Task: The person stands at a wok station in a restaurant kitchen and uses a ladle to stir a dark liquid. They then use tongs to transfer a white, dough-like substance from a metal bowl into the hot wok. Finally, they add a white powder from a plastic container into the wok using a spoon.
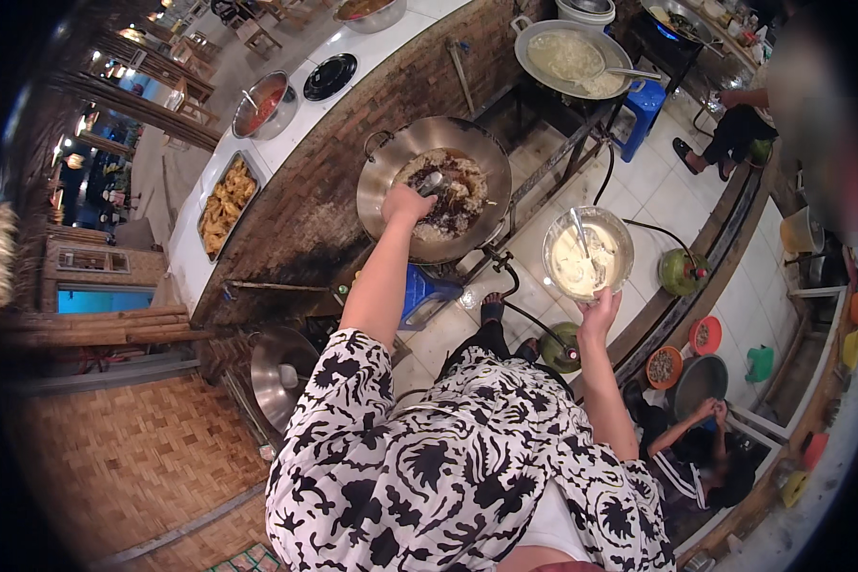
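My left hand [407, 205] is over a large metal wok [375, 179], its fingers closed around a small metal utensil [431, 184] whose exact kind I cannot tell. Dark oil and pale, foamy frying batter [429, 230] lie in the wok beneath it. To the right, my right hand [598, 312] grips the near rim of a metal bowl [625, 247] of creamy pale batter [573, 266]. A metal spoon or ladle [579, 227] leans in this bowl, its handle upward. The bowl is held apart from the wok, above the tiled floor.
A tray of fried food [227, 207] and a bowl of red sauce [264, 107] stand on the white counter. Another wok [525, 46] sits at the back. Blue stools [643, 114], green gas cylinders [681, 272] and hoses are on the floor. Co-workers sit at right.
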The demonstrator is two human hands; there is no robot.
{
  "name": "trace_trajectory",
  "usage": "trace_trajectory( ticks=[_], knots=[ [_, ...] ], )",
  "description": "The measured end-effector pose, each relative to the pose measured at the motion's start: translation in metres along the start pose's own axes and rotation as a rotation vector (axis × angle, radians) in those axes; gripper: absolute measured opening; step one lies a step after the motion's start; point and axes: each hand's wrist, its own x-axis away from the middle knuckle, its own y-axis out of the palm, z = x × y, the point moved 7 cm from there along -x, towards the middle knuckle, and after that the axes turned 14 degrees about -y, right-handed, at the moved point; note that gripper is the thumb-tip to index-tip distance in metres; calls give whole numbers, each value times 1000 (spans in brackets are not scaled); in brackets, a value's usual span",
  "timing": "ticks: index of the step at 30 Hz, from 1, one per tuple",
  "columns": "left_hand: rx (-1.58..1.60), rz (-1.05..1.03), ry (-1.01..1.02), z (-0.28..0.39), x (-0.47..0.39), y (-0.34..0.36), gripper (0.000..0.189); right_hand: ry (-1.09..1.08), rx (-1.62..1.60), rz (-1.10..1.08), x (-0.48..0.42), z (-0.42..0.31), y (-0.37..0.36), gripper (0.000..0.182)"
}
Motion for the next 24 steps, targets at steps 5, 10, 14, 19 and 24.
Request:
trace_trajectory(
  ticks=[5, 10, 14, 19, 24],
  knots=[
    [39, 81, -69, -39, 60, -41, 72, 9, -2, -41, 18, -16, -23, 50],
    [263, 263, -33, -95, 143, -97, 61, 56, 92, -144, 33, -25, -43, 51],
    [539, 139, 198, -111, 171, -109, 57, 42, 144, -166, 34, -8, -56, 51],
    [601, -85, 352, -81, 265, -136, 49, 47, 134, -261, 46, -23, -33, 53],
    [94, -113, 672, -22, 348, -130, 55, 15, 118, -319, 52, -20, -19, 57]
  ],
)
